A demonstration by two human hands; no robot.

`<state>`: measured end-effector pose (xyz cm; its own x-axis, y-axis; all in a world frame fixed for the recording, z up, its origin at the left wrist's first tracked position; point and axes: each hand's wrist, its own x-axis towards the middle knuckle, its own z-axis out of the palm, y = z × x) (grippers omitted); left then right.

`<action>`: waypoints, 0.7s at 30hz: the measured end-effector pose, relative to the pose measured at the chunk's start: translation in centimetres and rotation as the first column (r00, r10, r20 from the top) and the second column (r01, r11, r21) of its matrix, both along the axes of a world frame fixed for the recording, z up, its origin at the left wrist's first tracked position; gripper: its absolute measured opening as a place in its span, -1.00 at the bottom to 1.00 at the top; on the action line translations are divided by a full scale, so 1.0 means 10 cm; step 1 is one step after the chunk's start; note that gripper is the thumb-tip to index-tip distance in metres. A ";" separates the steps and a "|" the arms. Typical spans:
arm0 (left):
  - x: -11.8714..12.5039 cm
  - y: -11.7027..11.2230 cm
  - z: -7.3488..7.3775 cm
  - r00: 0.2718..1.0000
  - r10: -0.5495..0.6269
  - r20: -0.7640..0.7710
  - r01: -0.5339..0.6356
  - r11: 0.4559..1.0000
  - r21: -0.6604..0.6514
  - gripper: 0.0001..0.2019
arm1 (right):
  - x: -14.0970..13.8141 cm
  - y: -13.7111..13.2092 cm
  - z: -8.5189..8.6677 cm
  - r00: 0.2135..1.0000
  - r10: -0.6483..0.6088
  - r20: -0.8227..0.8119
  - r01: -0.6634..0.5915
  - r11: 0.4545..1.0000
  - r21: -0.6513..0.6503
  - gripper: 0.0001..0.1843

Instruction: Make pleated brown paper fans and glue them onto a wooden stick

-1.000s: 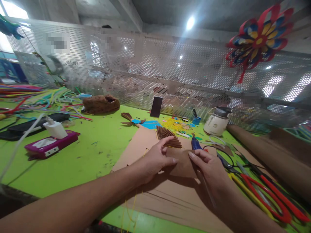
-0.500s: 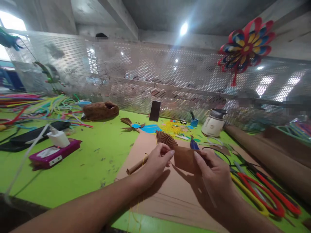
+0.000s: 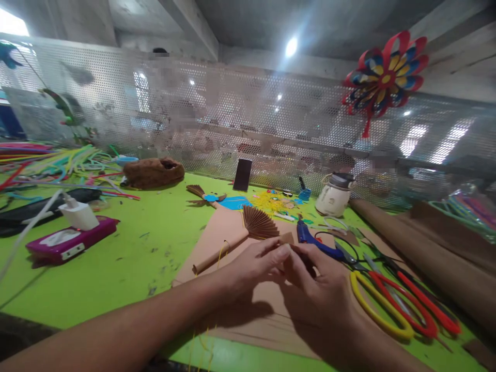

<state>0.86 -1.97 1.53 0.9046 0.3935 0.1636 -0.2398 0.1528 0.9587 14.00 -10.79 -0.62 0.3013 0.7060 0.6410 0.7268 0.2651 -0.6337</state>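
Between my fingertips is a small piece of brown paper (image 3: 287, 238), mostly hidden by the fingers. My left hand (image 3: 263, 261) pinches it from the left, and my right hand (image 3: 320, 271) closes on it from the right, the two hands touching. Just beyond them lies a pleated brown paper fan (image 3: 260, 222), joined to a rolled brown paper tube (image 3: 219, 251) with yellow string around it. Both rest on a sheet of light brown paper (image 3: 228, 225). Right of my hands lies a blue glue gun (image 3: 318, 242).
Scissors with yellow (image 3: 382, 307) and red (image 3: 406, 305) handles lie at right, near a long brown paper roll (image 3: 411, 248). A white kettle-like jug (image 3: 334, 196) and a phone (image 3: 242, 174) stand behind. At left sits a purple power strip (image 3: 73, 240) with a white charger.
My hands have come together, and the brown paper that was stretched flat between them is now mostly covered. The fan and tube show more fully, and the view has shifted slightly.
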 end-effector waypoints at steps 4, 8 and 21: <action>-0.01 -0.06 0.00 0.998 0.058 -0.012 -0.059 0.992 -0.109 -0.58 | 0.04 0.06 -0.04 0.975 0.223 -0.024 -0.224 0.969 -0.099 -0.78; 0.00 -0.01 -0.06 0.990 0.123 -0.068 -0.136 0.960 -0.244 -0.64 | 0.03 0.07 -0.03 0.941 0.275 -0.196 -0.301 0.946 -0.117 -0.74; 0.08 0.14 -0.24 0.993 0.058 -0.103 -0.071 0.989 -0.126 -0.76 | 0.36 0.13 0.12 0.910 0.016 -0.414 -0.120 0.966 -0.228 -0.72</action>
<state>1.63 -0.59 -0.83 0.8859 0.4636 0.0181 -0.1580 0.2647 0.9513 17.60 -9.49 0.61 0.4434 0.8516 0.2796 0.3786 0.1048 -0.9196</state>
